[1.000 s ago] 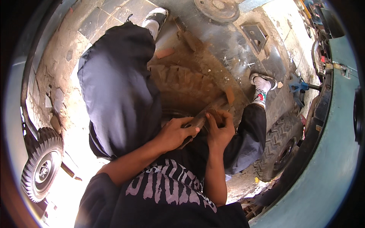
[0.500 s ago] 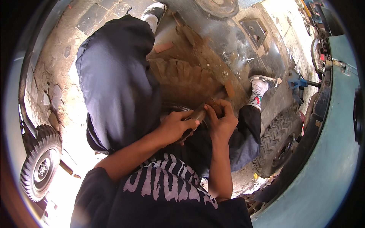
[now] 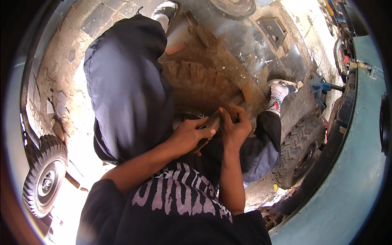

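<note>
Between my knees, my left hand (image 3: 188,136) is closed around a dull grey-brown metal part (image 3: 213,121) with a rounded, ring-like lower end. My right hand (image 3: 236,130) is at the part's far end, thumb and fingers pinched together. Between those fingers is a thin, dark flat piece (image 3: 230,108); its kind is too small to make out. The two hands are close together, above a large dusty tyre (image 3: 194,79) lying between my legs. My fingers hide much of the metal part.
A treaded wheel (image 3: 298,153) is at right beside a pale green vehicle panel (image 3: 343,179). Another wheel (image 3: 45,177) stands at far left. A blue tool (image 3: 320,86), a square metal plate (image 3: 273,33) and a round metal disc (image 3: 234,6) lie beyond my feet.
My right hand has shifted slightly left and down along the metal part, with its fingers still pinched. My left hand keeps its hold, nearly unmoved.
</note>
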`<state>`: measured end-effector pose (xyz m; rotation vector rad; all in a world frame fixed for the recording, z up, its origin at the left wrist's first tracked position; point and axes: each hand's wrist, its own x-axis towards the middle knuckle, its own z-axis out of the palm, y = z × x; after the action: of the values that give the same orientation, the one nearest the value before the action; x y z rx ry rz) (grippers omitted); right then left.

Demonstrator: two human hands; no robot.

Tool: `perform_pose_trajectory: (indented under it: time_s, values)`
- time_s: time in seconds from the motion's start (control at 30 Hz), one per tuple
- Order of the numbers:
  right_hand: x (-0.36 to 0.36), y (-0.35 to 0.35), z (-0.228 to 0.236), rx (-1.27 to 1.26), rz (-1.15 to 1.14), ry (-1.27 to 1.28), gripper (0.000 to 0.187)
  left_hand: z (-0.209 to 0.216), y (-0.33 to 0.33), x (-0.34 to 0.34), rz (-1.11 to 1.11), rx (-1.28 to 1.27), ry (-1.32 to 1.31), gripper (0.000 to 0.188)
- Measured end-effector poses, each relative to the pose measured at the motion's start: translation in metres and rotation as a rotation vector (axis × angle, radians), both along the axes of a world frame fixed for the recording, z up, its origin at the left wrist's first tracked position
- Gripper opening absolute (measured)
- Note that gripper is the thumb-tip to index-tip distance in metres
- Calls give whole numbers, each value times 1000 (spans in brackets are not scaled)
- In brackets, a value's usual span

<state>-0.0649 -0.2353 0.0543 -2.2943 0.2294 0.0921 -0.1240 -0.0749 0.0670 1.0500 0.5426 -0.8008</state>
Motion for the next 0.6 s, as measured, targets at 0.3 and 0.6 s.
perform_pose_trajectory:
  time_s: [0.3,0.6]
  values:
    - [-12,-18,2,49,-29,33,18,-7,2,1,76,-125,-2,41]
    - [16,-9,14,-33,102,-16,16,2,-1,4,63,-80,7,53]
